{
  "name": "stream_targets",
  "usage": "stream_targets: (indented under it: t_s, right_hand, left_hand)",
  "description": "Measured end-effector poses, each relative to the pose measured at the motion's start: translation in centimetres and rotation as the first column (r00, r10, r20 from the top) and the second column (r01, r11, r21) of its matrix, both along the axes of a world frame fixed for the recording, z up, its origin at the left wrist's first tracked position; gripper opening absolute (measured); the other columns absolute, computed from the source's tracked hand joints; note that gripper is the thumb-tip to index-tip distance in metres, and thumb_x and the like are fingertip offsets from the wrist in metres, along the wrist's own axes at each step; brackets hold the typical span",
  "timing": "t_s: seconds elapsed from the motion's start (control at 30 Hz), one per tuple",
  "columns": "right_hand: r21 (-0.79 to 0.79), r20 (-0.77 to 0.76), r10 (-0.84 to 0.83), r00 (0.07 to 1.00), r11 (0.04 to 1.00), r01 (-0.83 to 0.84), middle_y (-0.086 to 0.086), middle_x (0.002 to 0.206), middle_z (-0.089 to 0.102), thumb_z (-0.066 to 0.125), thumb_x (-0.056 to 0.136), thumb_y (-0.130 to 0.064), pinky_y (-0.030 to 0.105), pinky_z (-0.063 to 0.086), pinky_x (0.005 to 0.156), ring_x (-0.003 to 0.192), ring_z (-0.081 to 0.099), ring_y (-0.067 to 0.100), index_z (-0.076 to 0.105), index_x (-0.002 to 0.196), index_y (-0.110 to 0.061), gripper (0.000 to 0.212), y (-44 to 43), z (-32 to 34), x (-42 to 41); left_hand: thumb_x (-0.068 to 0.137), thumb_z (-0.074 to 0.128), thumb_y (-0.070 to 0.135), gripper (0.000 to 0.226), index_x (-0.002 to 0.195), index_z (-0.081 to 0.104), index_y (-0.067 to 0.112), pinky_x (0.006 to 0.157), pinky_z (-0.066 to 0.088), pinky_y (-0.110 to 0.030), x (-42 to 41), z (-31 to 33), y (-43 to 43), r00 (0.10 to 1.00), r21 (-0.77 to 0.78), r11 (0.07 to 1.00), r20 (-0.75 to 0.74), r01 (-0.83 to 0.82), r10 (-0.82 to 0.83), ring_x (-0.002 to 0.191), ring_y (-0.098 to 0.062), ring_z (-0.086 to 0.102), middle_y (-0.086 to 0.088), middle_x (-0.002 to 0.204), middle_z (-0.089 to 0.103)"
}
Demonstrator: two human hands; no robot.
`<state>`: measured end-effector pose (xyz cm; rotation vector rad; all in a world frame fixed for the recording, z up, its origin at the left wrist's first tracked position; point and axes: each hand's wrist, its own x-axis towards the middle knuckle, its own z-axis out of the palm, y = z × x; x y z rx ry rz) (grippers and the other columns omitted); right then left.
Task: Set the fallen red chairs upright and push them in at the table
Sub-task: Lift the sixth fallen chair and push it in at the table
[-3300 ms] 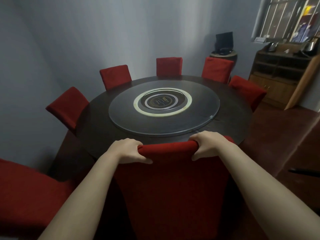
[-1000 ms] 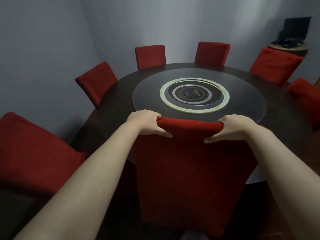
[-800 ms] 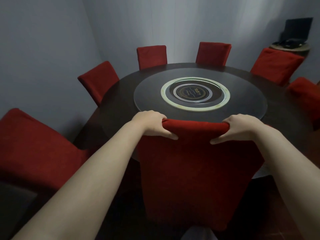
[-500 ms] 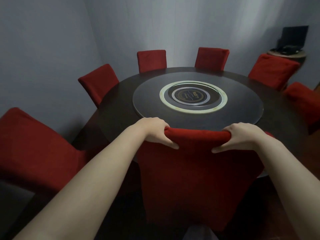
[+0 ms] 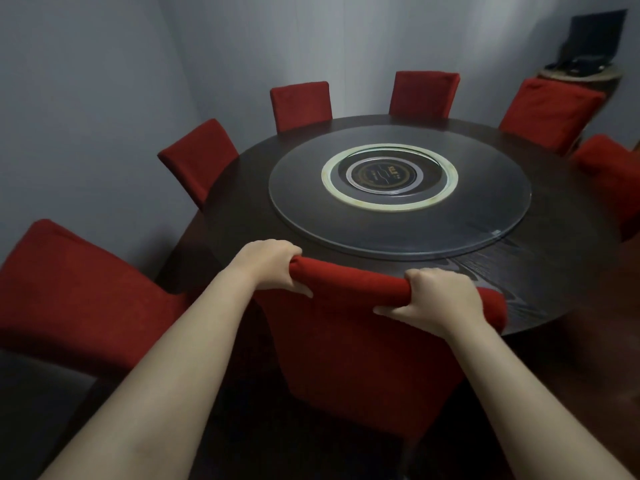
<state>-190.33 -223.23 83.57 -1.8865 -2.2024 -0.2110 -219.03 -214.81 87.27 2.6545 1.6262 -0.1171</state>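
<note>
Upright red chair held at the round table.
The left hand and right hand wrap fingers over its top edge; backrest vertical, facing the table.

Seating ringed round the worktop

Centred on it: a turntable, a hub in its middle. At the near edge: the nearest chair, left hand and right hand clasped on its top. Round the left side, near to far: second chair, third chair. Along the far edge: fourth chair, fifth chair. On the right: sixth chair, seventh chair. Far right corner: a stand.
</note>
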Motion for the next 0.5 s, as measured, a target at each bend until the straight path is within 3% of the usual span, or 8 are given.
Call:
stream_targets:
  t_s: [0.13, 0.27, 0.5]
  right_hand:
    - [0.045, 0.011, -0.001, 1.000, 0.999, 0.000, -0.007, 0.081, 0.066, 0.046, 0.057, -0.092, 0.030, 0.032, 0.059, 0.081, 0.066, 0.020, 0.040, 0.068, -0.027, 0.066, -0.2, -0.8, -1.1]
    - [0.064, 0.076, 0.016, 0.997, 0.998, -0.021, -0.008, 0.080, 0.066, 0.039, 0.054, -0.095, 0.029, 0.036, 0.060, 0.081, 0.067, 0.018, 0.044, 0.069, -0.027, 0.069, 0.2, -0.7, 1.5]
    - [0.026, 0.109, 0.053, 0.993, 0.998, -0.056, -0.010, 0.082, 0.066, 0.040, 0.052, -0.095, 0.029, 0.042, 0.063, 0.083, 0.066, 0.017, 0.056, 0.075, -0.027, 0.073, 2.1, 0.0, 6.5]
  left_hand:
    - [0.052, 0.066, 0.082, 0.061, 0.076, 0.050, 0.028, 0.069, 0.042, -0.032, -0.9, -1.2, -0.5, 0.997, 0.086, 0.996, 0.075, -0.020, 0.013, 0.088, -0.019, 0.059, 0.009, 0.086, 0.059]
    - [0.053, 0.059, 0.088, 0.070, 0.083, 0.055, 0.024, 0.071, 0.044, -0.033, 0.7, -2.9, -1.5, 0.998, 0.230, 0.973, 0.069, -0.003, -0.013, 0.088, -0.022, 0.062, 0.005, 0.088, 0.062]
    - [0.055, 0.052, 0.089, 0.073, 0.079, 0.056, 0.021, 0.064, 0.042, -0.033, 5.0, -3.9, -2.1, 0.994, 0.348, 0.937, 0.108, -0.031, -0.007, 0.080, -0.027, 0.064, 0.001, 0.083, 0.064]
